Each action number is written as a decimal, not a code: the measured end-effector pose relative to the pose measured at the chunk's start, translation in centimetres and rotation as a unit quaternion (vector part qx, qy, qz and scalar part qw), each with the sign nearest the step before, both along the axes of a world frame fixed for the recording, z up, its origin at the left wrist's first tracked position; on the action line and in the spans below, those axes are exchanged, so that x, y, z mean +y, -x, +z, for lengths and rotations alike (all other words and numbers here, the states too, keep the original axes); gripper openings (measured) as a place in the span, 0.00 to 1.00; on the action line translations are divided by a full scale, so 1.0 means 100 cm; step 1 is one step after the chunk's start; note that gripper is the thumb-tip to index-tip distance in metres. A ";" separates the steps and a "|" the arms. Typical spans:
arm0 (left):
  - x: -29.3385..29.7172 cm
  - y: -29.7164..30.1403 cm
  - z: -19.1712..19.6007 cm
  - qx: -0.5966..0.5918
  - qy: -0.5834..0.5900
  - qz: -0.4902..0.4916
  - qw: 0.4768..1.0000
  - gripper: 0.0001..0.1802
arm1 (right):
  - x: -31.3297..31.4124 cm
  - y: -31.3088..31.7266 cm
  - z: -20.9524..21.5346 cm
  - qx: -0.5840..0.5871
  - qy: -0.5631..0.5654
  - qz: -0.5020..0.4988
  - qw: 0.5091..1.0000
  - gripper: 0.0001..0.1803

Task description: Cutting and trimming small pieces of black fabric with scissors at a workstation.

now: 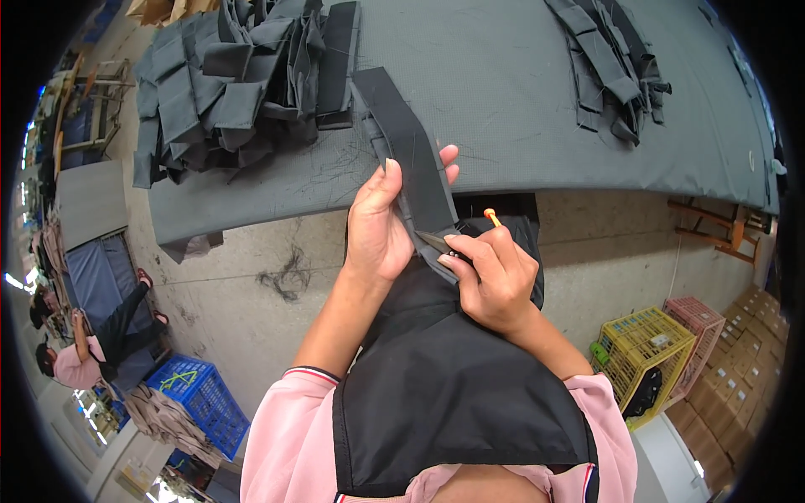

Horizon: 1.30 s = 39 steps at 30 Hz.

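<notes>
**Dark strap trimmed at the bench's near edge**

A grey-covered bench (520, 92) crossed a concrete-floored workroom. At its near edge, the left hand (379, 226) gripped a black fabric strap (411, 151); the right hand (495, 281) was closed around small snips (436, 242), their blades mostly hidden.

Pink sleeves, striped cuffs, black apron

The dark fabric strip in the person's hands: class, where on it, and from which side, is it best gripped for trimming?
Probably near its lower end, from the left. The dark fabric strip is long, flat and limp, leaning up toward the table. The left hand pinches it across its width, thumb in front, just above where the right hand brings the thread snips.
</notes>
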<state>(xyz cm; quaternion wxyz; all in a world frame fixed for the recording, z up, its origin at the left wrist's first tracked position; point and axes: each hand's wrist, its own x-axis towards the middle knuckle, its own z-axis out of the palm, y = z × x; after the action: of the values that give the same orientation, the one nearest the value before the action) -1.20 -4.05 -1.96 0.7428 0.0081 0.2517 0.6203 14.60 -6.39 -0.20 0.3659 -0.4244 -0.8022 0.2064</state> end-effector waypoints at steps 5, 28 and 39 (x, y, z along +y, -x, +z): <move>-0.002 0.001 0.001 0.000 -0.012 0.001 1.000 0.22 | 0.003 0.001 0.001 0.044 -0.001 -0.010 0.999 0.15; -0.011 0.007 -0.012 -0.069 -0.033 -0.027 0.997 0.24 | 0.014 -0.004 -0.012 0.053 -0.005 0.001 0.999 0.15; -0.011 0.003 -0.002 0.085 0.092 -0.022 0.992 0.19 | 0.025 -0.017 -0.019 0.106 0.051 -0.083 0.990 0.16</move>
<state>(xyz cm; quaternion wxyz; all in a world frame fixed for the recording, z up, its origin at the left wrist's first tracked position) -1.49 -5.15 -2.15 0.7297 -0.0019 0.3695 0.5753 16.25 -3.90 -2.06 0.4421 -0.4833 -0.7094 0.2601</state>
